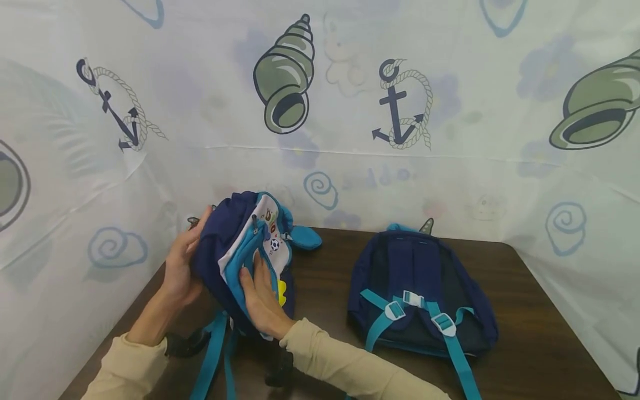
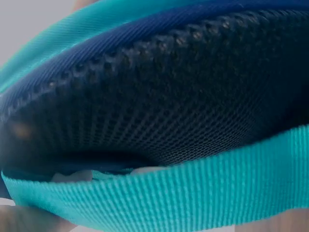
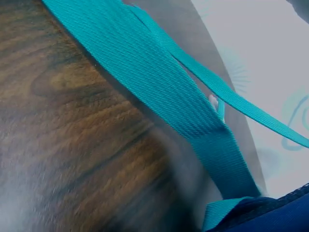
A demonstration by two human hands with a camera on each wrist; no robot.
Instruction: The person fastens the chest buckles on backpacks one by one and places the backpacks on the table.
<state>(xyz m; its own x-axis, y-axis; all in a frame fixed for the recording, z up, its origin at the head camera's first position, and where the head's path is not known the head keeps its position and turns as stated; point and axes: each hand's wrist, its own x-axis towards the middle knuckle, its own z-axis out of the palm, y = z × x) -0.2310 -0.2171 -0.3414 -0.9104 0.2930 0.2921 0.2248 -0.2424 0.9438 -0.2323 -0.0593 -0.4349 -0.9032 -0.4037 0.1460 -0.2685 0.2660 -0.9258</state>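
Note:
A navy backpack point(image 1: 215, 250) with a white and light-blue patterned front is held tilted on the left of the table, in the head view. My left hand point(image 1: 182, 269) grips its side, part of the fingers hidden behind it. My right hand point(image 1: 262, 297) lies against the front with fingers extended, fingertips at the opening of the blue zippered pocket point(image 1: 245, 250). Teal webbing point(image 2: 183, 193) and dark mesh padding point(image 2: 145, 96) fill the left wrist view. In the right wrist view, a teal strap point(image 3: 145, 72) hangs over the wood.
A second navy backpack point(image 1: 415, 266) stands to the right, its back panel and teal straps with white buckles facing me. Both bags are on a dark wooden table point(image 1: 520, 289). Behind and beside it hangs a white cloth point(image 1: 350, 183) printed with shells and anchors.

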